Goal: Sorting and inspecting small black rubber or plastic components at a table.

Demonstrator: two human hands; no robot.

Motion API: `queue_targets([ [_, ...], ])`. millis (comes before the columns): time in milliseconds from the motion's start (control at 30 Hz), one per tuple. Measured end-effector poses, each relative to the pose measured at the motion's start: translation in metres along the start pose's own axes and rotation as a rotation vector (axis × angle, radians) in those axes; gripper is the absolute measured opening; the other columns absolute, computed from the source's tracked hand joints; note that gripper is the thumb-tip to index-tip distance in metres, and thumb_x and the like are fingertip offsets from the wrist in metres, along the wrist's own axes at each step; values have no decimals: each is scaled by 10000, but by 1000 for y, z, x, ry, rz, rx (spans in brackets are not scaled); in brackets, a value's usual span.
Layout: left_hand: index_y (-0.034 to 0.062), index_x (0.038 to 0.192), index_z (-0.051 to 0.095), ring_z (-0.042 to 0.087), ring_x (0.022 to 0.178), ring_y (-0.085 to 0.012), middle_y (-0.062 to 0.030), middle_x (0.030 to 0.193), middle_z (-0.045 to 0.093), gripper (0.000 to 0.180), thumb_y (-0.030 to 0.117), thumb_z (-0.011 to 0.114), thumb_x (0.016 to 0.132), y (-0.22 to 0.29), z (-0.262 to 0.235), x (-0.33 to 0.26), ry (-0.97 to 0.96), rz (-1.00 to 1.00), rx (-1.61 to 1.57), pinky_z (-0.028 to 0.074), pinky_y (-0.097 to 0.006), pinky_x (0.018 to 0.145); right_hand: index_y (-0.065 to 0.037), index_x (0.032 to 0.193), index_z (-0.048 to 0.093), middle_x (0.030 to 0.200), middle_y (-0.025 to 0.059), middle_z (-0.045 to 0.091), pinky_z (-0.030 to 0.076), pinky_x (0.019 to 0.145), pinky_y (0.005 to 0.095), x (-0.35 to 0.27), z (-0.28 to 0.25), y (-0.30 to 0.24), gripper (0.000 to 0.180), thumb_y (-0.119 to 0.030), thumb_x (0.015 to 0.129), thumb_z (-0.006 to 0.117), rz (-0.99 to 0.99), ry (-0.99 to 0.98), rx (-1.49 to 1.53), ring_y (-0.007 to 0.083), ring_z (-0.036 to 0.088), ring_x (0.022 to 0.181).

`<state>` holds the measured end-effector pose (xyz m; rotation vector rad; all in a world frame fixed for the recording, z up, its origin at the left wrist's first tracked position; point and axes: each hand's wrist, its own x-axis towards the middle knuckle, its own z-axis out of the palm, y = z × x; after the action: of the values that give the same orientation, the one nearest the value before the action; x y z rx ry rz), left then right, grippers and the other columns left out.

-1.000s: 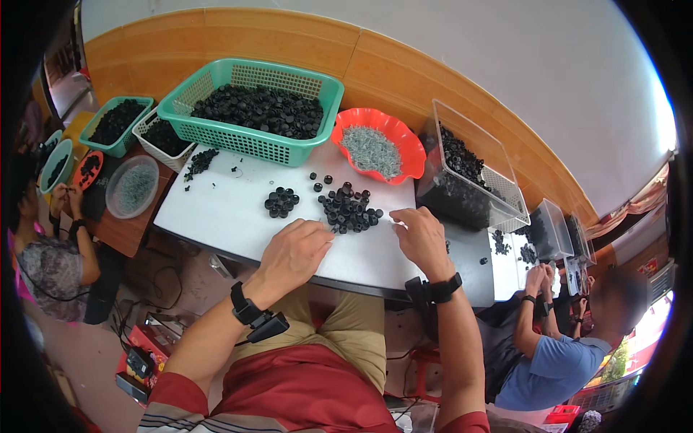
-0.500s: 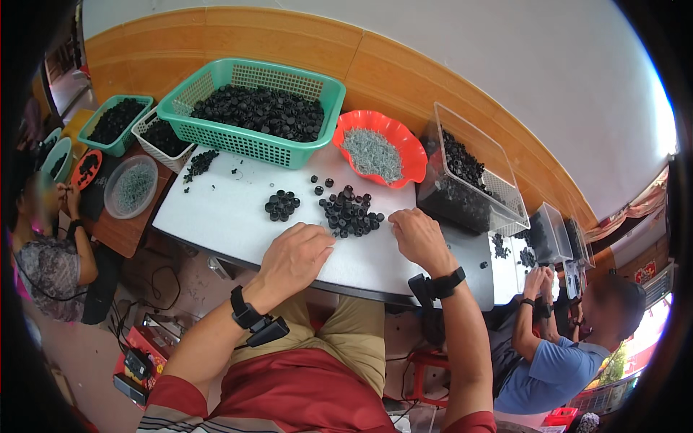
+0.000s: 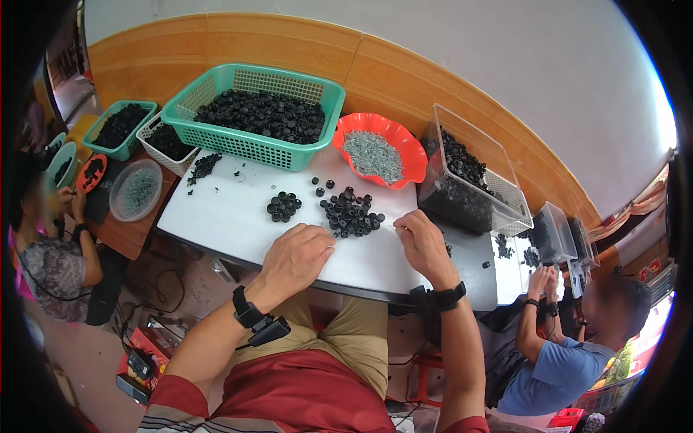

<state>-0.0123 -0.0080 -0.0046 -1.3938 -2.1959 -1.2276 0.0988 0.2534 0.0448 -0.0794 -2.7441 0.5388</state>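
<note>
Black caps (image 3: 350, 214) lie near the curled right hand (image 3: 422, 244), contents unclear.

From the person's head, the left of two side-by-side fisheye cameras looks down and forward over the desk (image 3: 361, 267) to the wall (image 3: 462, 50) behind it. At close range, the left hand (image 3: 297, 254) and right hand (image 3: 423, 244) sit near mid-picture, above the wearer's shirt (image 3: 303, 390) at the lower edge. The wide lens bows straight edges and reaches well out to both sides.

Parts pile (image 3: 351, 214) on table (image 3: 368, 263); parts cluster (image 3: 284, 207) left, basket (image 3: 234, 142) behind left, bowl (image 3: 413, 160) behind, bin (image 3: 449, 203) right
</note>
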Motion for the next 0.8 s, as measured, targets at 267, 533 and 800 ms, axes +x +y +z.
queue_targets([
  [267,43,1006,745,701,870,-286,-120,987,736,147,105,748,873,5,1,-4,76,8,-153,573,-356,761,-5,1070,683,956,165,686,549,771,387,-29,12,-52,177,43,904,646,-124,114,262,357,681,860],
  [533,-19,1125,735,664,827,-69,-27,932,742,201,97,736,962,46,-5,-22,-182,-573,-920,554,-230,752,-23,1178,620,953,138,705,556,743,346,-59,23,-88,256,-23,936,705,78,-70,589,247,706,836],
  [800,-10,1095,726,678,813,-80,-38,920,741,171,112,725,975,43,0,-35,-247,-637,-1143,557,-226,736,-21,1045,680,876,142,717,556,712,338,-67,20,-93,140,-52,919,733,58,-86,567,262,719,781],
])
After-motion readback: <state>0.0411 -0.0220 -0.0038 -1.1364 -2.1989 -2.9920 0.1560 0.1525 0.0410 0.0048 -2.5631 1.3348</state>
